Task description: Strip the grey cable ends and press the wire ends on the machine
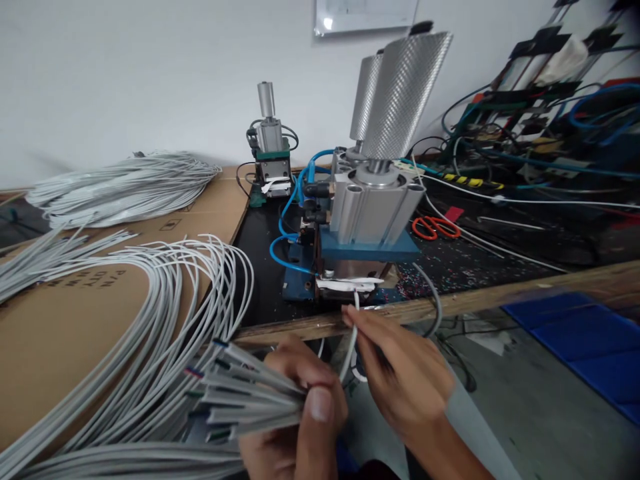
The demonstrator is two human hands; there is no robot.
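My left hand (305,413) is closed round a bundle of grey cables (250,393), whose ends fan out to the left and show coloured inner wires. Between the fingertips of my right hand (400,367) is a single pale cable (349,350). This cable's upper end meets the white-wrapped front jaw (350,285) of a pneumatic press (375,207); whether it sits inside cannot be made out. The press has a blue plate and a tall knurled silver cylinder on top, and stands at the bench's front edge.
Many more grey cables (165,320) lie looped on cardboard (75,333) at left, with a large coil (125,187) behind. A smaller press (270,147) stands farther back. Orange-handled scissors (435,228), blue air hoses (280,250) and wire scraps lie about the black bench top.
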